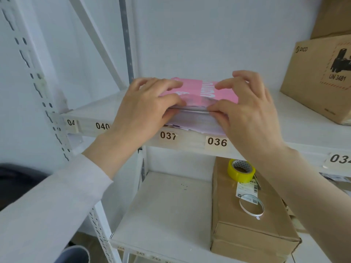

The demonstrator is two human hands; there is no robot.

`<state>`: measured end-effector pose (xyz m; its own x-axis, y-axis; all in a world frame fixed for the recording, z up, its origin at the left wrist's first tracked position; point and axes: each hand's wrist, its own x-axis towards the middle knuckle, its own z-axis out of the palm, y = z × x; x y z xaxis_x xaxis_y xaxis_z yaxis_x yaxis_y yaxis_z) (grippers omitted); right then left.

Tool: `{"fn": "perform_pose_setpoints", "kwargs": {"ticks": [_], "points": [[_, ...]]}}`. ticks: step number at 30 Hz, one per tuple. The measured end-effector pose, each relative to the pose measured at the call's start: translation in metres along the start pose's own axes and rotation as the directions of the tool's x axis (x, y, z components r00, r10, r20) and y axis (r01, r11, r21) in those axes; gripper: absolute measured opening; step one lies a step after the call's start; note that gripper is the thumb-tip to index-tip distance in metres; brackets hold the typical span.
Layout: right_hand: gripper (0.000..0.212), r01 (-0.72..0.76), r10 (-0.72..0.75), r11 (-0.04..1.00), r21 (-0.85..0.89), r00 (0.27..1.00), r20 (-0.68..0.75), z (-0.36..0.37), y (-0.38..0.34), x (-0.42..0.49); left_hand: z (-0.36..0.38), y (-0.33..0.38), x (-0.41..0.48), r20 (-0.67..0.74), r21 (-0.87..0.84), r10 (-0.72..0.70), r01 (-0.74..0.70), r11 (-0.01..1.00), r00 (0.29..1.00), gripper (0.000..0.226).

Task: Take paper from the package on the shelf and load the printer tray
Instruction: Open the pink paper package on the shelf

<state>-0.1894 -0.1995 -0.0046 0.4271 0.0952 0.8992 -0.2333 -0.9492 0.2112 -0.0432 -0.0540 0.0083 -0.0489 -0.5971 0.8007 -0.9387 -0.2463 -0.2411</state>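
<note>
1. The upper shelf is a white board on a slotted white upright at 9 o'clock; its front edge carries number labels reading 040, 037, 036.
2. On it, near centre, lies the pink paper package, open at the front, with white sheets showing at the shelf edge.
3. At 2 o'clock on the same board stands a brown carton.
4. The lower shelf, also white, holds a long brown box at 5 o'clock; what lies on top of that box rests on cardboard, not the board.
</note>
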Motion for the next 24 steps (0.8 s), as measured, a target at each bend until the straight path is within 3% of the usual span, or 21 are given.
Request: {"fn": "perform_pose_setpoints", "kwargs": {"ticks": [4, 11, 15, 19, 22, 24], "points": [[0.014, -0.014, 0.011, 0.999, -0.049, 0.998, -0.056, 0.003, -0.001, 0.0, 0.004, -0.005, 0.001, -0.032, -0.002, 0.034, -0.034, 0.999, 0.999, 0.012], [0.012, 0.019, -0.024, 0.996, -0.082, 0.998, -0.055, 0.005, -0.003, 0.004, 0.007, -0.014, 0.0, -0.079, -0.06, 0.044, -0.049, 0.997, 0.996, 0.039], [0.015, 0.037, -0.044, 0.991, -0.132, 0.998, -0.054, 0.006, -0.004, 0.004, 0.007, -0.012, 0.0, -0.119, -0.048, 0.068, -0.074, 0.996, 0.991, 0.04], [0.017, 0.047, -0.057, 0.985, -0.169, 0.997, -0.051, 0.006, -0.003, 0.005, 0.009, -0.018, 0.002, -0.113, 0.004, 0.107, -0.108, 0.994, 0.988, 0.031], [0.021, 0.074, -0.086, 0.974, -0.214, 0.995, -0.049, 0.007, -0.004, 0.007, 0.008, -0.023, 0.004, -0.064, 0.035, 0.152, -0.15, 0.988, 0.986, 0.008], [0.024, 0.094, -0.11, 0.962, -0.256, 0.993, -0.051, 0.009, -0.005, 0.009, 0.009, -0.023, 0.006, -0.036, 0.058, 0.176, -0.174, 0.983, 0.984, 0.009]]}}
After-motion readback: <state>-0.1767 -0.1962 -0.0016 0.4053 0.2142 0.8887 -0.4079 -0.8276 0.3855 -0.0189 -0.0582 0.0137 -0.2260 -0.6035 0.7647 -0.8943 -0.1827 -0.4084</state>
